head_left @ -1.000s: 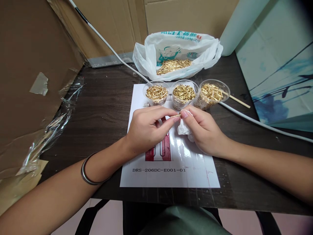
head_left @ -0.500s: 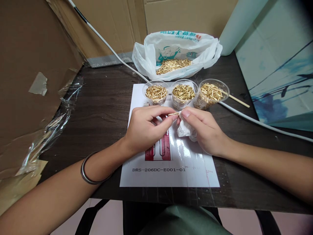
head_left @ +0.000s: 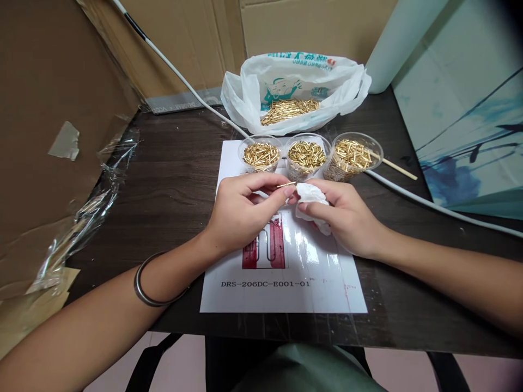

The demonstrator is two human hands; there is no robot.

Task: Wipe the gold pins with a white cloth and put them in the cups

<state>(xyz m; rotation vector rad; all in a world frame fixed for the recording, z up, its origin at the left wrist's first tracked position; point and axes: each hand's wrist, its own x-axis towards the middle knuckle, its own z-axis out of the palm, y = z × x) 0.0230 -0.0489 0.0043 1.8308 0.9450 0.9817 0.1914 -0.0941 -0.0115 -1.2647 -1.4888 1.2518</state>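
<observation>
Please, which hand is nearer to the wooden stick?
Right. The right hand is below and left of the wooden stick in the picture; the left hand is farther left.

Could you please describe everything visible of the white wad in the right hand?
The white wad looks like crumpled tissue or thin cloth, soft and creased, with no print visible. It is bunched in the right hand, whose thumb lies across its front; part shows below the thumb. It is over the printed sheet, beside the thin gold pin in the left hand; whether they touch is unclear.
</observation>
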